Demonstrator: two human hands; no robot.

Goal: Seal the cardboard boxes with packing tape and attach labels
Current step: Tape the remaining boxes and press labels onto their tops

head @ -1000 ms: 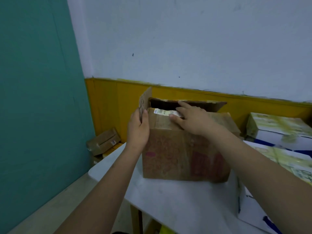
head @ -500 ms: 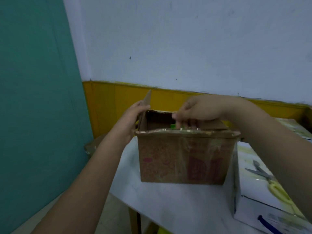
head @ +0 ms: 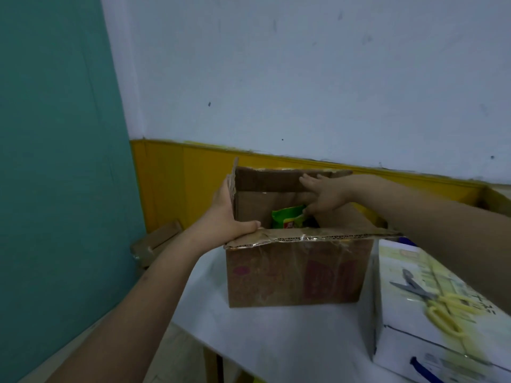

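A worn brown cardboard box (head: 293, 272) stands open on the white table (head: 276, 335). Its near flap lies flat toward me, edged with old shiny tape. A green packet (head: 287, 218) shows inside. My left hand (head: 228, 214) rests flat against the upright left flap, thumb on the near flap's corner. My right hand (head: 323, 194) reaches over the box with fingers spread and touches the inner face of the far flap. No tape roll or label is in view.
A white printed carton (head: 414, 341) sits to the right of the box, with yellow-handled scissors (head: 434, 305) lying on top. A small taped brown box (head: 154, 244) lies low at the left beside the teal wall. A yellow panel runs behind the table.
The near flap has come down from folded-over to flat and open. My right hand moved from the near rim to the far flap, and the packet inside has come into view.
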